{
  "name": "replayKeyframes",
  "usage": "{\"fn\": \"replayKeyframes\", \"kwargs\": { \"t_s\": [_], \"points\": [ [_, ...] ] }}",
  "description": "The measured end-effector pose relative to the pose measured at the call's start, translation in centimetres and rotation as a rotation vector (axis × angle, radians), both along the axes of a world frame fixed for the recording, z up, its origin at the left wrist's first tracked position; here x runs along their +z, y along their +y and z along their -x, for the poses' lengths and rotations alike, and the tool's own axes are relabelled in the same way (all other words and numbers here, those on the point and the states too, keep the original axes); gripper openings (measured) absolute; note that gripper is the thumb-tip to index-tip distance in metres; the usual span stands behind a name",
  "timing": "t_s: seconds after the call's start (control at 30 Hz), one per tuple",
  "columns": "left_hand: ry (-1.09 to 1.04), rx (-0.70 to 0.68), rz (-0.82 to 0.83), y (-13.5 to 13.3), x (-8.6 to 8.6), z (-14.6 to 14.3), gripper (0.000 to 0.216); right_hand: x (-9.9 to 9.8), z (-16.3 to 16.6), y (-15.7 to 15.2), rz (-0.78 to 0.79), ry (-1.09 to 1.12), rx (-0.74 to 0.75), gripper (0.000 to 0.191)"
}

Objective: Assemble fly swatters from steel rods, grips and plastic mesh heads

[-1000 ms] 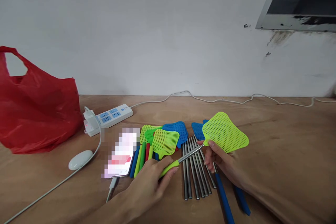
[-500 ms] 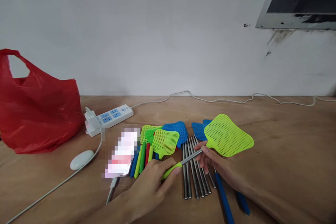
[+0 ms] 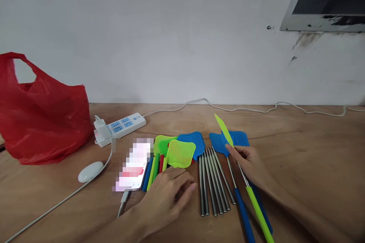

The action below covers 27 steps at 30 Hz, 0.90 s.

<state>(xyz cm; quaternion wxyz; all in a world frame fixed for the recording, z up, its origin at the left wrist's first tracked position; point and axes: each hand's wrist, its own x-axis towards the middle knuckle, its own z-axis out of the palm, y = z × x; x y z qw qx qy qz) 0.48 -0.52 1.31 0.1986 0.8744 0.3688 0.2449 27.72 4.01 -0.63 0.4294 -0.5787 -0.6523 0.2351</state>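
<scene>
Green fly swatter (image 3: 245,181) is in the right hand (image 3: 251,161), pinched between thumb and fingertips (image 3: 229,147) at the neck just below its head. The head is turned edge-on to the camera and tilted up-left, over the blue swatter heads (image 3: 236,138). Its metal shaft and green grip run down-right toward the bottom edge, lying over or just above the blue handles (image 3: 244,218); can't tell if they touch. The left hand (image 3: 168,193) is palm-down on the table (image 3: 313,152), fingers loosely together and slightly curled, gripping nothing. Its fingertips sit just beside the row of bare metal rods (image 3: 212,182), which lies side by side between the two hands. Just behind the left hand is a bundle of coloured handles (image 3: 155,169), with a pile of green and blue mesh heads (image 3: 179,148) beyond them. A phone (image 3: 134,167) lies left of that, screen blurred. Further left: white oval device (image 3: 90,171), power strip (image 3: 121,125) with a plug in it, red plastic bag (image 3: 42,121). A white cable (image 3: 256,109) runs along the wall edge.
</scene>
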Motion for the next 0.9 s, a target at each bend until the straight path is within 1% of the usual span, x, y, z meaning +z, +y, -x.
{"fn": "replayKeyframes", "kwargs": {
  "t_s": [0.07,0.13,0.33,0.53,0.6,0.67,0.73,0.8,0.87,0.9],
  "points": [
    [0.014,0.006,-0.015,0.1,0.0,0.0,0.021,-0.2,-0.2,0.1,-0.08,-0.286,-0.057,0.059],
    [0.025,0.015,-0.023,0.1,-0.1,0.0,0.02,-0.2,-0.4,0.1,-0.106,-0.442,-0.122,0.059],
    [0.051,0.021,-0.043,0.2,-0.2,-0.1,0.019,0.0,-1.4,0.4,-0.034,-0.702,-0.219,0.05],
    [0.062,0.016,-0.039,0.2,-0.3,-0.3,0.02,0.5,-1.1,0.3,0.018,-0.852,-0.253,0.032],
    [0.061,0.021,-0.051,0.1,-0.4,-0.3,0.02,0.8,-1.0,0.2,0.02,-0.931,-0.264,0.031],
    [0.06,0.019,-0.056,0.0,-0.4,-0.3,0.021,1.2,-1.2,0.0,0.02,-1.019,-0.277,0.034],
    [0.058,0.02,-0.063,0.0,-0.4,-0.3,0.022,1.4,-1.6,-0.2,0.033,-1.082,-0.261,0.041],
    [0.055,0.024,-0.072,0.0,-0.3,-0.2,0.023,1.3,-1.9,-0.5,0.067,-1.093,-0.176,0.045],
    [0.051,0.028,-0.077,0.0,-0.1,-0.1,0.023,1.0,-1.9,-1.1,0.09,-1.056,-0.071,0.041],
    [0.05,0.029,-0.078,0.0,-0.1,0.0,0.023,0.8,-1.8,-1.5,0.09,-1.038,-0.067,0.036]
  ]
}}
